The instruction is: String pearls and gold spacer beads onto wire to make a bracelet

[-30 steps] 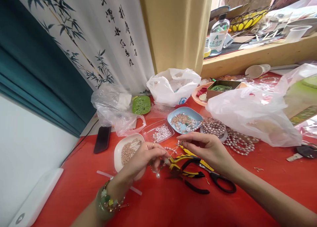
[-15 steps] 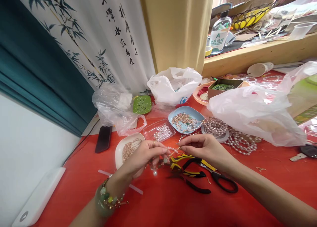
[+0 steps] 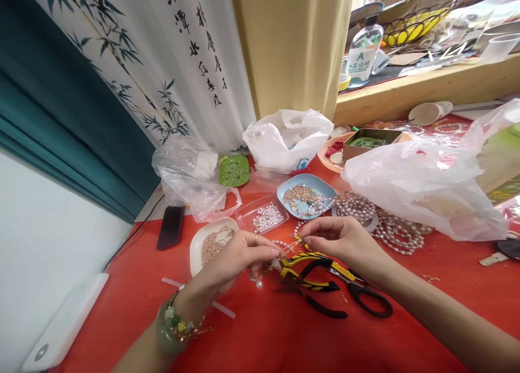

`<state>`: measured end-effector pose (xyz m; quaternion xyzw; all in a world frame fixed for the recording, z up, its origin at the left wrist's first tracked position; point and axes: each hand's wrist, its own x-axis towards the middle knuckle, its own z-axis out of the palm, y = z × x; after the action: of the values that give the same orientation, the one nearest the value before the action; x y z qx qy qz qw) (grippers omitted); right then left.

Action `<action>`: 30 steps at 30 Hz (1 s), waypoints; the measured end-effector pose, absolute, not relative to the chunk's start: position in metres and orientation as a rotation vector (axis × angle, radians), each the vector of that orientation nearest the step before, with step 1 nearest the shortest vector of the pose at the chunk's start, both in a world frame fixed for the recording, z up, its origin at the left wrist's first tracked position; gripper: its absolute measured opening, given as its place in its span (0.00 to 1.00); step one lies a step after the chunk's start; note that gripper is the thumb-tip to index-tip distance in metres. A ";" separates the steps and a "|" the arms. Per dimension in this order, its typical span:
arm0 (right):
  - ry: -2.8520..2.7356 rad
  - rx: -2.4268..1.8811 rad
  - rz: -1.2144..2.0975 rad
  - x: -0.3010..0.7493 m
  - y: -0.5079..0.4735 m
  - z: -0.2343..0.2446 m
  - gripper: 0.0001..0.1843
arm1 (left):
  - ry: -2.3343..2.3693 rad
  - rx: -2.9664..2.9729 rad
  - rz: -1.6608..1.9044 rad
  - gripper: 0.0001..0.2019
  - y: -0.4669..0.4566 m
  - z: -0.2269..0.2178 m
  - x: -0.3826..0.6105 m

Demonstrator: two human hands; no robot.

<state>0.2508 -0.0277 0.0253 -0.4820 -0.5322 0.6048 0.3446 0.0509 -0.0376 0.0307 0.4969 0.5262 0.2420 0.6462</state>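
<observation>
A beaded strand (image 3: pixel 287 246) with small pearls and gold parts is stretched between my two hands above the red table. My left hand (image 3: pixel 248 253) pinches one end, and a pearl (image 3: pixel 259 284) dangles below it. My right hand (image 3: pixel 339 242) is closed at the other end, thumb and index finger pressed together near a gold bit; the tips partly hide it. Just under the hands lie yellow-and-black pliers (image 3: pixel 312 285), dark-handled pliers (image 3: pixel 320 307) and black-handled scissors (image 3: pixel 371 301).
Beyond the hands stand a white dish of gold beads (image 3: pixel 195 256), a clear tray of pearls (image 3: pixel 241 221) and a blue plate (image 3: pixel 292 213). Pearl strings (image 3: pixel 400 235), plastic bags (image 3: pixel 422 191) and a phone (image 3: pixel 170 227) lie around them.
My right hand has shifted slightly right, and the strand between the hands spans a little wider. My left hand stays nearly in place, still pinching.
</observation>
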 end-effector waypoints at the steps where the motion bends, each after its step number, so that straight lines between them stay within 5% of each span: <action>1: -1.385 -1.246 1.568 0.251 -0.028 0.025 0.01 | 1.201 1.142 0.541 0.07 -0.038 0.031 0.051; 30: -1.515 -1.141 1.828 0.251 -0.027 0.027 0.05 | 1.207 1.267 0.570 0.04 -0.038 0.034 0.052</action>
<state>0.2506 -0.0272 0.0267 -0.4194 -0.5568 0.6716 0.2510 0.0517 -0.0379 0.0343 0.5477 0.5219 0.2466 0.6057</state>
